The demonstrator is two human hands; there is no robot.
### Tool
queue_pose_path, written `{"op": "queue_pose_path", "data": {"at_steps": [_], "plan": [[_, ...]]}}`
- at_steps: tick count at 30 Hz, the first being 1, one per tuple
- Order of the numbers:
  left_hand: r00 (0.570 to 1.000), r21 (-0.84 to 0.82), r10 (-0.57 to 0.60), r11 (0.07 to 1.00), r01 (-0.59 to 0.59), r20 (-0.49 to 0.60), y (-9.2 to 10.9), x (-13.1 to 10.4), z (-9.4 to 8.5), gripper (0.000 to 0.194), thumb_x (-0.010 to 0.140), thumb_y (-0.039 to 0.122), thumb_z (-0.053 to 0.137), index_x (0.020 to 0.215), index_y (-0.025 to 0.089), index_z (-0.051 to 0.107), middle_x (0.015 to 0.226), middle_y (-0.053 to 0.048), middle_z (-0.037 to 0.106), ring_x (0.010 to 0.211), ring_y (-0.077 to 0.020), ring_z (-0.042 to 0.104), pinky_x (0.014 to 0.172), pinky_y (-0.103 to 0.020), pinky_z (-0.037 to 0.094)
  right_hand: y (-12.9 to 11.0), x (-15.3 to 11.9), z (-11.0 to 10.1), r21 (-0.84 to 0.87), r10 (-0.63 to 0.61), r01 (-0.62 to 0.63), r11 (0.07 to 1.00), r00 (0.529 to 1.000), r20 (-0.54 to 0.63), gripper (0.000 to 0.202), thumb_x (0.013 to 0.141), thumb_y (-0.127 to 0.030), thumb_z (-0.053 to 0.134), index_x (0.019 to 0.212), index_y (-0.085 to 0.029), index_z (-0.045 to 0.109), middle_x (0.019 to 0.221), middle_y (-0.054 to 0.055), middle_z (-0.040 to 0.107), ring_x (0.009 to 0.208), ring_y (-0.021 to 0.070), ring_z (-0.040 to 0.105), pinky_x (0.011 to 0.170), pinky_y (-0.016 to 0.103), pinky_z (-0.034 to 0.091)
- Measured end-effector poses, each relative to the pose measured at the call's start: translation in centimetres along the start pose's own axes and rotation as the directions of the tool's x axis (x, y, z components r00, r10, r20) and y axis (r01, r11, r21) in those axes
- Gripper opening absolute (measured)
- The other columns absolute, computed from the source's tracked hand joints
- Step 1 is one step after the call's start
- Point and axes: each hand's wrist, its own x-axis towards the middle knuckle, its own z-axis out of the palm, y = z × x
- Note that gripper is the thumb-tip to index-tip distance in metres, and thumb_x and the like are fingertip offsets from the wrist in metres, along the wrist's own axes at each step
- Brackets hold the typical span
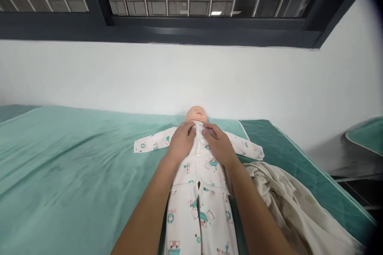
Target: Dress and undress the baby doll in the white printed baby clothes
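Note:
A doll (196, 114) lies on its back, its head towards the wall, dressed in a white long-sleeved baby shirt (199, 171) with a teal print. Both sleeves stretch out to the sides. My left hand (183, 140) is at the upper chest just below the collar, thumb and fingers closed on the shirt's fabric. Across the front opening, my right hand (220, 142) pinches the other side of the shirt near the collar. A button shows on the front below my hands. Matching white printed pants (182, 223) cover the legs between my forearms. My fingertips partly hide the collar area.
Under the doll is a light green sheet (74, 167), with a darker green cover (302, 183) on the right. A crumpled beige cloth (293, 203) lies beside my right forearm. Behind are a white wall (149, 75) and a dark-framed barred window (179, 30).

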Motion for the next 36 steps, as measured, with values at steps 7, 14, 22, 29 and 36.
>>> {"op": "queue_pose_path", "data": {"at_steps": [7, 14, 22, 29, 36], "plan": [[0.998, -0.024, -0.030, 0.999, 0.032, 0.051, -1.00, -0.57, 0.65, 0.042, 0.098, 0.032, 0.037, 0.131, 0.020, 0.060, 0.146, -0.007, 0.053, 0.137, -0.0214, 0.044, 0.118, -0.040, 0.032, 0.86, -0.26, 0.46, -0.013, -0.111, 0.113, 0.994, 0.989, 0.101, 0.037, 0.090, -0.042, 0.051, 0.122, -0.027, 0.061, 0.141, 0.004, 0.054, 0.135, 0.0227, 0.042, 0.115, 0.042, 0.028], [0.999, 0.005, -0.015, 1.000, 0.015, 0.046, -1.19, -0.52, 0.89, 0.043, 0.099, 0.032, 0.036, 0.132, 0.018, 0.059, 0.145, -0.007, 0.053, 0.136, -0.0218, 0.045, 0.117, -0.040, 0.032, 0.73, -0.22, 0.51, -0.036, -0.095, 0.099, 0.994, 0.991, 0.098, 0.040, 0.090, -0.043, 0.050, 0.126, -0.025, 0.058, 0.139, 0.005, 0.055, 0.133, 0.0236, 0.044, 0.113, 0.043, 0.031], [0.999, 0.013, 0.001, 1.000, -0.002, 0.045, -1.20, -0.58, 0.97, 0.042, 0.099, 0.030, 0.035, 0.132, 0.020, 0.059, 0.144, -0.006, 0.054, 0.135, -0.0215, 0.046, 0.117, -0.039, 0.033, 0.98, -0.18, 0.61, -0.024, -0.109, 0.112, 0.993, 0.990, 0.095, 0.040, 0.090, -0.043, 0.051, 0.125, -0.024, 0.059, 0.140, 0.006, 0.055, 0.133, 0.0237, 0.044, 0.115, 0.043, 0.030], [0.999, 0.022, 0.016, 1.000, -0.017, 0.046, -1.10, -0.57, 0.90, 0.042, 0.099, 0.029, 0.034, 0.132, 0.021, 0.059, 0.144, -0.006, 0.054, 0.135, -0.0213, 0.046, 0.116, -0.040, 0.034, 0.87, -0.13, 0.57, -0.026, -0.103, 0.106, 0.994, 0.990, 0.094, 0.038, 0.090, -0.042, 0.052, 0.123, -0.026, 0.061, 0.141, 0.005, 0.054, 0.135, 0.0237, 0.042, 0.116, 0.044, 0.028], [0.998, 0.024, 0.003, 1.000, -0.005, 0.060, -0.74, -0.75, 0.69, 0.044, 0.098, 0.026, 0.033, 0.134, 0.021, 0.057, 0.145, -0.005, 0.052, 0.134, -0.0212, 0.046, 0.115, -0.039, 0.035, 0.87, -0.25, 0.54, -0.038, -0.100, 0.104, 0.994, 0.990, 0.096, 0.039, 0.091, -0.043, 0.051, 0.125, -0.026, 0.061, 0.142, 0.005, 0.054, 0.135, 0.0235, 0.043, 0.116, 0.044, 0.029]]}}
